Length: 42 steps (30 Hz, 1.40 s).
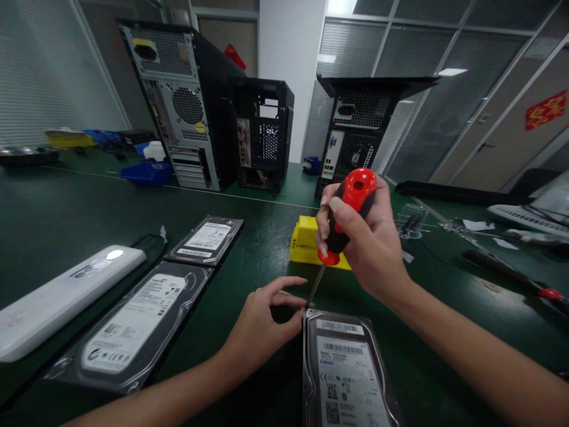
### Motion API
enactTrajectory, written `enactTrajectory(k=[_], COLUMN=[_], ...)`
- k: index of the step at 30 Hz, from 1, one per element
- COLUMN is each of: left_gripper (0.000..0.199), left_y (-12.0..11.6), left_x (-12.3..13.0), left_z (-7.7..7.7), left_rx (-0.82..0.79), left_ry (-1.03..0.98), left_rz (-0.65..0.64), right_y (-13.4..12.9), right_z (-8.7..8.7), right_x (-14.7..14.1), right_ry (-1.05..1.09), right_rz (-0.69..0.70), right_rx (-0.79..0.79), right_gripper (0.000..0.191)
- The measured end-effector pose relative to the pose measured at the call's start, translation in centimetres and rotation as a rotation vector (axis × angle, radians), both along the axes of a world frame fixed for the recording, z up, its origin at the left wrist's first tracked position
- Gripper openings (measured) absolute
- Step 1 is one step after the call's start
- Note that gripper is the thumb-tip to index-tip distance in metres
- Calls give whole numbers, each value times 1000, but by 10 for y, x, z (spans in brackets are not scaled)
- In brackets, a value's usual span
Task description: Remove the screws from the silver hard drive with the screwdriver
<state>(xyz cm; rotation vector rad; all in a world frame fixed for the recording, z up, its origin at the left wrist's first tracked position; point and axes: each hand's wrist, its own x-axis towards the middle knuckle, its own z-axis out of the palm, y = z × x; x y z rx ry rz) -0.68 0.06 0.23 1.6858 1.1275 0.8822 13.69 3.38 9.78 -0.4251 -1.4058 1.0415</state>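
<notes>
My right hand (362,237) is closed around the red and black handle of a screwdriver (355,196), which is tilted with its shaft pointing down and left. The tip meets the far left corner of a hard drive (347,367) lying label up in front of me. At that same corner my left hand (267,314) has its thumb and a finger pinched close around the tip, with the index finger stretched out above. Whatever sits between those fingertips is too small to make out. Behind the screwdriver stands a yellow plastic box (306,240), partly covered by my right hand.
Two more hard drives, a larger one (137,320) and another (207,239), lie to the left beside a white bar-shaped device (71,296) with a cable. Computer cases (213,107) stand at the back. Blue bins (146,173), a clear cup (412,219) and long-handled tools (507,270) surround the work area.
</notes>
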Motion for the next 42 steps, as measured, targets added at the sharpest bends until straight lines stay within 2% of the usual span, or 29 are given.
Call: enactTrajectory(k=[4, 6, 10, 13, 15, 21, 25, 29, 36, 42], left_gripper=[39, 39, 38, 38, 38, 38, 39, 39, 40, 40], left_y=[-1, -1, 1, 1, 1, 1, 1, 1, 2, 0], left_x=[0, 0, 1, 1, 0, 0, 0, 0, 0, 0], left_z=[-1, -2, -2, -1, 0, 0, 0, -1, 0, -1], left_rx=[6, 20, 47, 41, 41, 57, 51, 45, 36, 44], left_ry=[13, 14, 10, 16, 23, 38, 39, 27, 21, 9], left_rz=[14, 16, 6, -5, -7, 1, 5, 2, 3, 5], right_y=[6, 7, 7, 6, 4, 2, 5, 8, 7, 8], right_z=[2, 3, 3, 4, 6, 5, 2, 3, 3, 3], right_x=[2, 2, 1, -2, -5, -10, -9, -8, -9, -11], right_ry=[29, 59, 162, 138, 109, 157, 166, 159, 152, 149], right_rz=[82, 112, 158, 181, 176, 123, 106, 153, 108, 110], right_rx=[-104, -115, -131, -112, -116, -63, -58, -59, -31, -37], right_gripper=[19, 17, 31, 46, 48, 31, 38, 43, 21, 26])
